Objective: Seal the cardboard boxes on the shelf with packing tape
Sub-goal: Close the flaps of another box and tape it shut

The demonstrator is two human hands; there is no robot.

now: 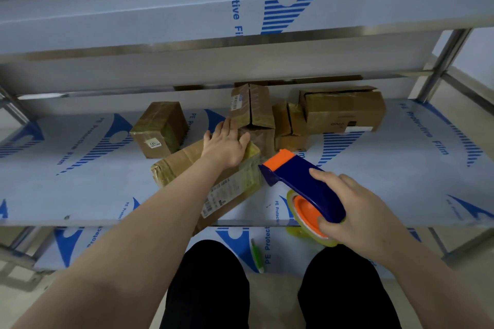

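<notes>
A long flat cardboard box lies slanted on the middle shelf, its near corner over the shelf's front edge. My left hand rests flat on its far end, fingers spread. My right hand grips a blue and orange tape dispenser with a yellowish tape roll. The dispenser's orange nose points at the box's right end, close to it. Behind stand a taped box, a taller box and a large box.
Small boxes cluster between the tall and large ones. The upper shelf overhangs the work area. A green pen-like tool lies on the lower shelf. Steel posts stand at the right. My dark-trousered legs are below.
</notes>
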